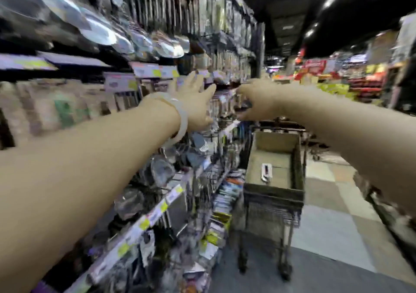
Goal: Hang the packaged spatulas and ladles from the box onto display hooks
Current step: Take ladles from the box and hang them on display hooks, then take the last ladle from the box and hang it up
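Two hands at rack; one packaged utensil in box.

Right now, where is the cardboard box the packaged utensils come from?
In the head view the box sits atop a wire cart in the aisle, right of the display rack, below the right hand; one package lies inside.

Hands: 2, a left hand and a right hand. Bangle: 1, on the left wrist. Cart: 1. Box: 1, sitting in the cart. Package: 1 lying in the box. Hanging lids, upper row of the rack: at least 5, blurred, exact count cannot be told. Hanging packaged utensils: many, too blurred to count. Yellow price tags along the shelf edges: several, uncountable.
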